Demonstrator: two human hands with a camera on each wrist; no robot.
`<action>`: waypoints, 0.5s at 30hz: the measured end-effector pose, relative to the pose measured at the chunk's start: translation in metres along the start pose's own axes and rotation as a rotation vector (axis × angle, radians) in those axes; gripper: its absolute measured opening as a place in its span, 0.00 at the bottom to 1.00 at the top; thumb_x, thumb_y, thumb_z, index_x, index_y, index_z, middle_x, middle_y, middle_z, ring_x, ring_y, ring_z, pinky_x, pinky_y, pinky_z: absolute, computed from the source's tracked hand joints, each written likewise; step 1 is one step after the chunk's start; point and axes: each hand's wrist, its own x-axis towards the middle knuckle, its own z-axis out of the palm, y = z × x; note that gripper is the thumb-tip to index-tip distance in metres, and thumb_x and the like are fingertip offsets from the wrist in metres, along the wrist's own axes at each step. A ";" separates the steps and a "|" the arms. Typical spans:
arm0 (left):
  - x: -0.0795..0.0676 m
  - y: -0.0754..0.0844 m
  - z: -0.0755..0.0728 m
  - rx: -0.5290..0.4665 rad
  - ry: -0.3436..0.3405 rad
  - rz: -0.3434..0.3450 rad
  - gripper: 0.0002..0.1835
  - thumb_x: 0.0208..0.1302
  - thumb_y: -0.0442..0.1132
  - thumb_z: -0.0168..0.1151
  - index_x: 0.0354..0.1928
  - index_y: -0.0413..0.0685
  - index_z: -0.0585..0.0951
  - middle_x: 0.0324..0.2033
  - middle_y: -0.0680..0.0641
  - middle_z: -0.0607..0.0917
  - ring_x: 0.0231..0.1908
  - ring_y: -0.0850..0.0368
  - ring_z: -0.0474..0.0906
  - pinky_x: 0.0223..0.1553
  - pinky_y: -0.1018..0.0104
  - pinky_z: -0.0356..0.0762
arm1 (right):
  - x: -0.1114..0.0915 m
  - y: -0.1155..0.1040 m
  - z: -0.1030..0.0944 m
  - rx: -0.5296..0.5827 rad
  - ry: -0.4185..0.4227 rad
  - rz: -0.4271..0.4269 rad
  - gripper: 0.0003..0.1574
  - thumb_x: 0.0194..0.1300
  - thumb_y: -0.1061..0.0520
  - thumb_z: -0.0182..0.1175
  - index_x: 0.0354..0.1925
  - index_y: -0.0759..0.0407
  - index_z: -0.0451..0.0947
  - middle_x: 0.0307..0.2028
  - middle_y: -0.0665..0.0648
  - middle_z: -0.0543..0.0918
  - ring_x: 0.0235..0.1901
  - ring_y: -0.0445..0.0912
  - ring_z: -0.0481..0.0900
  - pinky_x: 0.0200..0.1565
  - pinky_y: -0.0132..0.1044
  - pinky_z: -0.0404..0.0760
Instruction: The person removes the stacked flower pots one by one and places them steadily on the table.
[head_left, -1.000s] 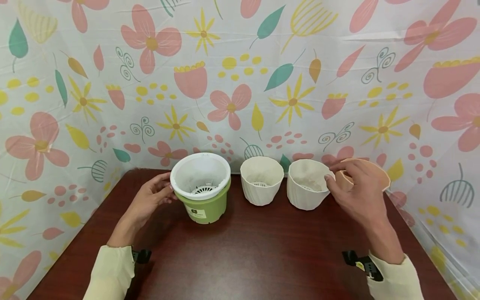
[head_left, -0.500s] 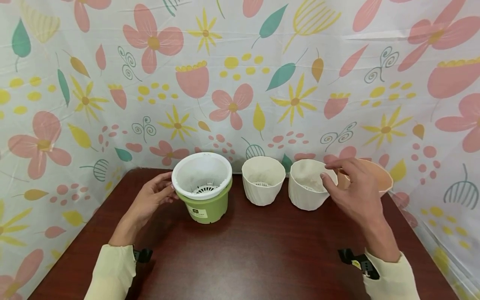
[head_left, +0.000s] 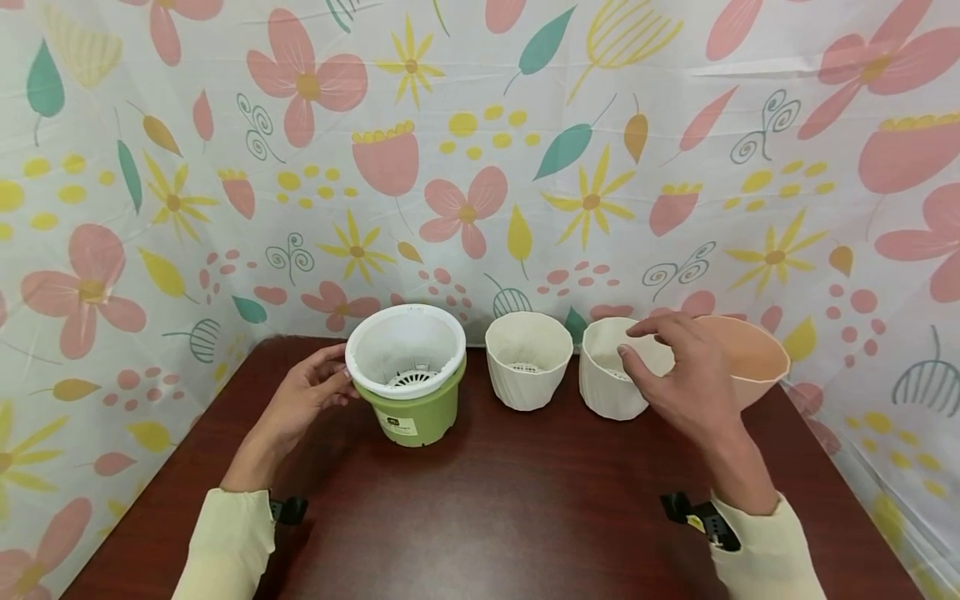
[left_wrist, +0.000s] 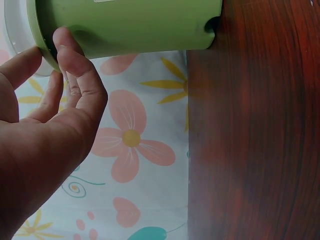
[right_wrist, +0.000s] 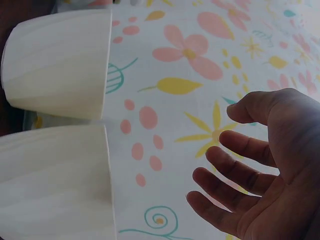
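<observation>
At the left stands a green flowerpot point(head_left: 427, 417) with a white pot point(head_left: 406, 387) nested in it, its slotted bottom visible. My left hand point(head_left: 307, 392) holds the rim at its left side; in the left wrist view fingertips point(left_wrist: 67, 45) lie against the green wall just under the rim. My right hand point(head_left: 686, 375) hovers with fingers spread and loosely bent, holding nothing, in front of the right cream ribbed pot point(head_left: 603, 383) and a peach pot point(head_left: 750, 367). In the right wrist view the hand is apart from the two cream pots.
Another cream ribbed pot point(head_left: 527, 379) stands between the green one and the right cream one. All the pots are on a dark red-brown wooden table point(head_left: 480, 517). A flower-printed cloth point(head_left: 465, 125) hangs close behind them and at both sides.
My right hand has moved left, away from the peach pot and over toward the right cream pot, uncovering more of the peach one. The left hand stays at the rim.
</observation>
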 end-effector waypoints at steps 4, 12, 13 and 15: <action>0.000 0.000 0.000 -0.002 0.007 -0.005 0.30 0.82 0.44 0.59 0.78 0.43 0.67 0.51 0.48 0.84 0.43 0.55 0.86 0.49 0.59 0.88 | 0.002 -0.004 0.006 0.003 -0.023 0.000 0.13 0.60 0.63 0.75 0.44 0.61 0.86 0.40 0.55 0.85 0.43 0.46 0.78 0.45 0.34 0.70; 0.001 -0.003 0.000 0.006 0.009 -0.008 0.30 0.81 0.46 0.60 0.78 0.46 0.68 0.52 0.47 0.84 0.44 0.54 0.86 0.49 0.58 0.88 | 0.005 -0.013 0.019 0.001 -0.044 0.014 0.13 0.61 0.61 0.76 0.45 0.59 0.86 0.50 0.55 0.89 0.52 0.51 0.79 0.47 0.38 0.72; 0.001 -0.003 0.000 0.006 0.006 -0.008 0.30 0.81 0.46 0.60 0.78 0.46 0.68 0.52 0.47 0.83 0.44 0.54 0.86 0.50 0.58 0.88 | 0.005 -0.015 0.021 -0.004 -0.042 0.011 0.13 0.61 0.60 0.76 0.45 0.59 0.86 0.52 0.53 0.89 0.53 0.51 0.80 0.48 0.37 0.73; 0.001 -0.004 -0.001 0.007 0.005 -0.008 0.30 0.81 0.46 0.61 0.78 0.47 0.68 0.52 0.47 0.83 0.44 0.54 0.86 0.50 0.57 0.88 | 0.007 -0.017 0.024 -0.014 -0.034 -0.002 0.13 0.61 0.59 0.76 0.45 0.58 0.86 0.55 0.52 0.89 0.55 0.51 0.82 0.49 0.35 0.74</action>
